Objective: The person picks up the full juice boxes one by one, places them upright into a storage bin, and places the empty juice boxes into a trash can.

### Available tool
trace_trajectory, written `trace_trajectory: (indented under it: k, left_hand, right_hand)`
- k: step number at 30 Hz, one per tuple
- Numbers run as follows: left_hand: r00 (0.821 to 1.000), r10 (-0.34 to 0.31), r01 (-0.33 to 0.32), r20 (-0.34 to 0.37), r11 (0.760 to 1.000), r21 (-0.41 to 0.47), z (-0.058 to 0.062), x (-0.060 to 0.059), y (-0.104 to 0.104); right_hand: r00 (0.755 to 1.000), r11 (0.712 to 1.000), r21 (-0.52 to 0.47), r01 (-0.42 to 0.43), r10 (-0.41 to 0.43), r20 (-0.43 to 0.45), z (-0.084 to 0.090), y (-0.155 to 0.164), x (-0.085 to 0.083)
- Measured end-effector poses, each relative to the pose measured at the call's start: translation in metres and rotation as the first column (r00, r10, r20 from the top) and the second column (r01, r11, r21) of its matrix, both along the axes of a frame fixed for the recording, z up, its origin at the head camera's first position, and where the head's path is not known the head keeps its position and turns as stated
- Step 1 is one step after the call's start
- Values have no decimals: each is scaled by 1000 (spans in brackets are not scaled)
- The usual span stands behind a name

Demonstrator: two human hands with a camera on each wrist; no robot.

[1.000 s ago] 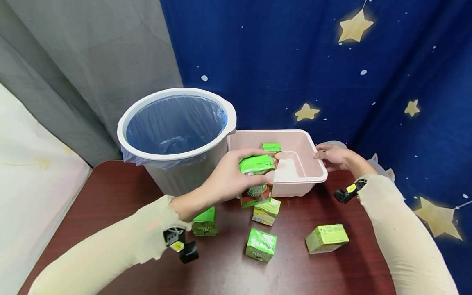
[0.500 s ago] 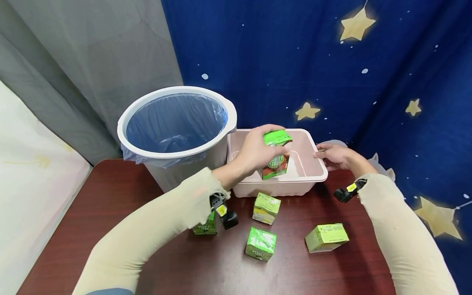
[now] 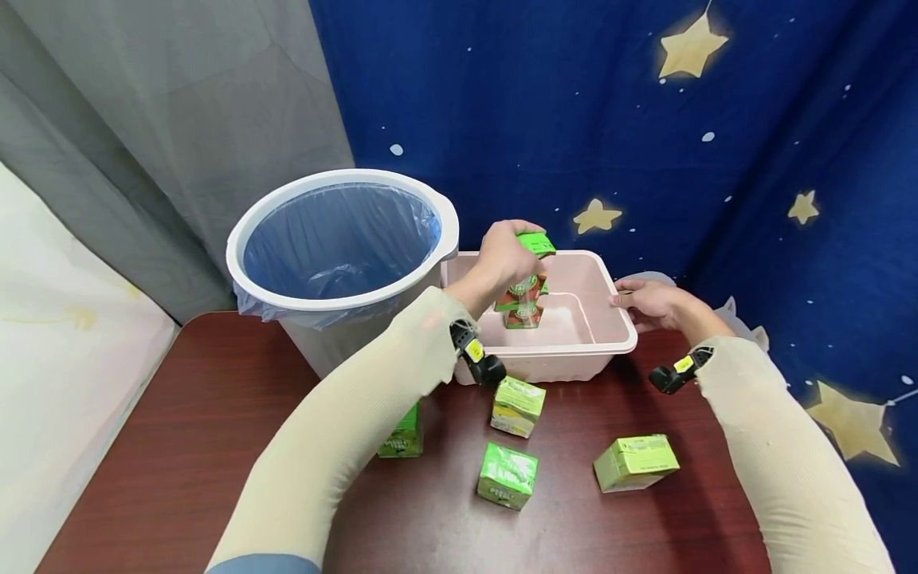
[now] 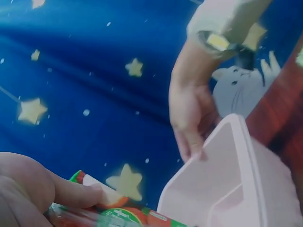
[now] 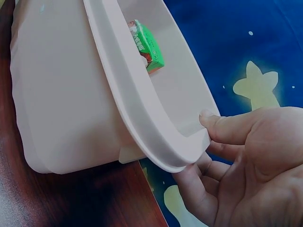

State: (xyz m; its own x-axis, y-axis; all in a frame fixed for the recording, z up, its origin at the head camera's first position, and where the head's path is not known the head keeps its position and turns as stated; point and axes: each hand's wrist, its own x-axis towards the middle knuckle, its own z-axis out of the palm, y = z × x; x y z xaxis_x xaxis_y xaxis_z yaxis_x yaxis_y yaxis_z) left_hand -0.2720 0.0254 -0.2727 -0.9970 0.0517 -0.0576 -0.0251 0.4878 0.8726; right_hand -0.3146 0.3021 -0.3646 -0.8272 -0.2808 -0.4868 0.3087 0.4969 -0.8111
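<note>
Nearest on the dark red table: four loose green cartons, lying apart from one another just before a pink bin. At the bin's right rim, right hand gripping the corner, thumb on top and fingers curled beneath; over the bin's middle, left hand pinching a green and red carton by its top, held upright above another carton inside. Farther left, touching the bin, a white wastebasket lined with a blue bag.

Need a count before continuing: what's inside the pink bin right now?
One green carton lies in the pink bin. The left hand holds another carton above it, hiding part of the floor.
</note>
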Motion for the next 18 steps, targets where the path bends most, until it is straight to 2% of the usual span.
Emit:
trace_trajectory:
  k: [3,8,14,18]
  left_hand:
    - [999,25,-24,36,999,-38,3,-9,0]
    - [992,106,-98,69,989,-114,2,-23,1]
    - [976,194,-167,93,955,-244,-6,-34,1]
    - [973,209,-162,98,920,-357,-11,-45,0]
  right_hand:
    - [1000,1000,4,3,-3,0,1,-1,1]
    - [1000,1000,5,4,-4,-1,2,-2,1]
    - [1000,1000,3,3,-3,4,1,-1,2]
    - [1000,1000,5,2,-2,3,2,-1,2]
